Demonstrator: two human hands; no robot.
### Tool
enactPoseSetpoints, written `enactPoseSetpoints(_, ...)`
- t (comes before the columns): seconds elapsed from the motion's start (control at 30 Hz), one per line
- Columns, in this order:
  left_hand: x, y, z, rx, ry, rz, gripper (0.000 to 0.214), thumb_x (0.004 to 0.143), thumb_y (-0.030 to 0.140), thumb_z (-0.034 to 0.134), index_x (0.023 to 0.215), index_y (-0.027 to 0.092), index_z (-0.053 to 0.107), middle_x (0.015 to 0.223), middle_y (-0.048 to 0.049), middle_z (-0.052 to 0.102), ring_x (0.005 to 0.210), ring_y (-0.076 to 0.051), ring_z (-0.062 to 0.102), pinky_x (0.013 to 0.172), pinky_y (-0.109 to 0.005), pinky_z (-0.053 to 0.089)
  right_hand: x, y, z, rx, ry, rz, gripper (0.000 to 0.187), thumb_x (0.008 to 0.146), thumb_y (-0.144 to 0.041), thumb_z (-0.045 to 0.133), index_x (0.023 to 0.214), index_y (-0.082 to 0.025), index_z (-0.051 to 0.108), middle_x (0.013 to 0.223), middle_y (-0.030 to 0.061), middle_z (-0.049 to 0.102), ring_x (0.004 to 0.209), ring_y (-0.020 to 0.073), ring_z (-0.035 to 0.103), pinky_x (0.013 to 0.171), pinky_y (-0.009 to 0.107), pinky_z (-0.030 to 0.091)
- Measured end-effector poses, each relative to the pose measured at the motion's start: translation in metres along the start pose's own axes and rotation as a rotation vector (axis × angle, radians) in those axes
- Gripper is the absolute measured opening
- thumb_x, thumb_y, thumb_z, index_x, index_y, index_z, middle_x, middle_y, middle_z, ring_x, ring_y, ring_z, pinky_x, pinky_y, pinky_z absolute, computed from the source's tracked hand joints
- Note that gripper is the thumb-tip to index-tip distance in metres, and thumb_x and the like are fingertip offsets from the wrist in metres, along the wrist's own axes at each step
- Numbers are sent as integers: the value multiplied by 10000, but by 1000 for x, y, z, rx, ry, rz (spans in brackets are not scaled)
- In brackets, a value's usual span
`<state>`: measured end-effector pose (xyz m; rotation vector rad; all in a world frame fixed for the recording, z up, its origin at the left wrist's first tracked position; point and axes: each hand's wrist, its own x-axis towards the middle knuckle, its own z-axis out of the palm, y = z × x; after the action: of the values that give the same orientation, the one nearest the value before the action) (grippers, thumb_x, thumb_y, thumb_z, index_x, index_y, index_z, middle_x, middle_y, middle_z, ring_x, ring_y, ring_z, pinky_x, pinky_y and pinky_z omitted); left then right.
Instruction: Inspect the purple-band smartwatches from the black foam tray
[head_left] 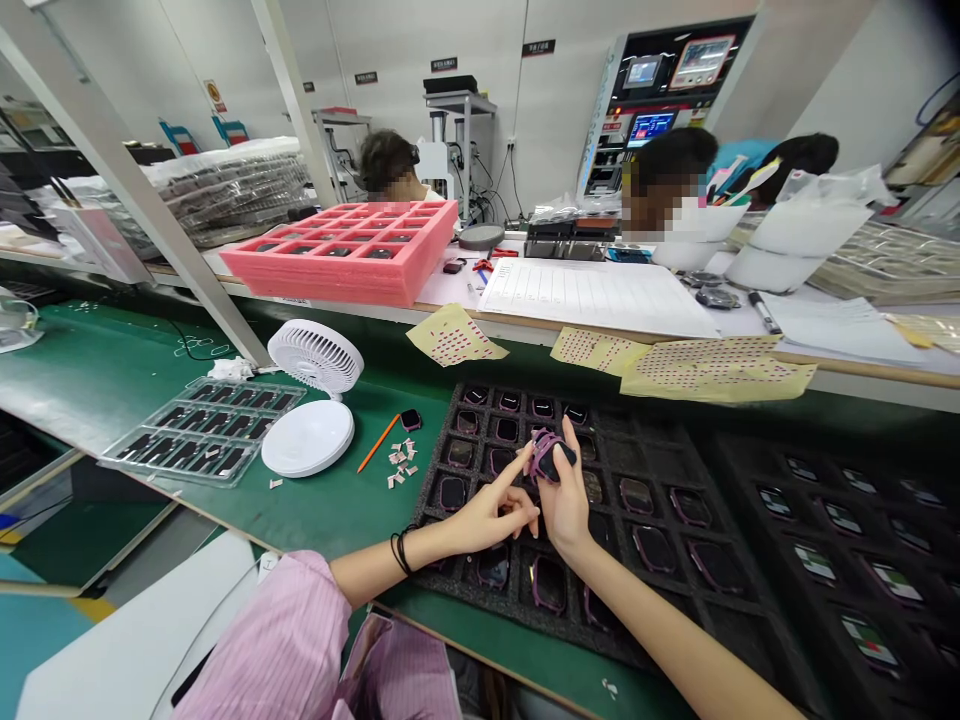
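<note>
My right hand (566, 495) is closed around a small dark watch body with a purple rim (550, 455), held just above a black foam tray (660, 440) whose pockets hold several similar watch bodies. My left hand (491, 515) is beside it, index finger stretched out and touching the watch body, the other fingers curled. A black band sits on my left wrist, and a pink striped sleeve covers my upper arm.
A second black tray (840, 540) lies to the right. On the green mat to the left are a white desk fan (315, 360), a clear blister tray (202, 430), an orange pencil (377, 443), one loose watch body (410, 419) and small stickers. Pink trays (352, 250), papers and two seated people lie beyond.
</note>
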<state>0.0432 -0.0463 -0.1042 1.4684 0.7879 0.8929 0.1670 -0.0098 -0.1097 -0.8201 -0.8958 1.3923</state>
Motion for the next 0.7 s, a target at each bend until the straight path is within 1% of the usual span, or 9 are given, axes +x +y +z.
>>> enactPoseSetpoints(0.1,-1,-1,1,23,-16,6,807,893,255,521,1496,267,-16,737,0,601,571,-84,479,568,-200,411,0,-3,3,81,64,-6,609,833,-458,566,1402,-389,358,1468,-25,388,1319,185,400,1093,394,309)
enactPoseSetpoints(0.17,0,0,1,23,-24,-4,814,895,256,519,1494,266,-32,736,2,605,558,-81,477,569,-202,412,0,-2,3,84,56,-9,605,837,-457,559,1403,-384,356,1474,-25,378,1330,184,384,1106,400,289)
enactPoseSetpoints(0.27,0,2,-1,12,-20,-16,803,902,276,507,1494,256,-37,732,-2,607,544,-79,471,569,-207,414,-1,1,2,70,26,-12,604,840,-458,561,1403,-397,349,1466,-34,386,1331,186,381,1103,404,294)
enactPoseSetpoints(0.37,-1,3,-2,29,-2,-8,770,911,285,489,1496,256,-10,738,-8,615,552,-82,469,582,-212,417,-2,1,2,74,19,-13,580,841,-453,564,1386,-396,376,1440,-32,417,1301,185,414,1088,391,315)
enactPoseSetpoints(0.47,-2,0,2,45,-28,-6,788,907,271,497,1494,261,-28,738,-9,619,553,-84,474,584,-214,426,-2,-3,3,85,38,-20,568,841,-448,561,1380,-380,395,1354,-2,500,1198,188,506,1054,401,356)
enactPoseSetpoints(0.57,-2,-3,5,24,-59,-9,814,900,258,506,1490,261,-54,718,-2,614,543,-84,482,568,-204,428,-1,-6,3,73,34,-28,559,841,-452,561,1374,-381,409,1236,11,571,1021,185,598,996,412,406)
enactPoseSetpoints(0.63,-2,-2,4,34,-52,-11,801,900,248,502,1494,250,-35,695,4,611,540,-87,492,569,-205,433,1,-6,2,58,26,-31,557,838,-456,566,1369,-379,418,1201,11,585,960,180,612,971,406,423)
enactPoseSetpoints(0.7,-3,2,0,89,-25,-9,756,906,239,481,1499,230,12,679,4,613,545,-93,500,576,-211,441,2,-4,1,49,12,-22,572,830,-457,579,1372,-372,416,1180,13,594,950,181,610,962,404,429)
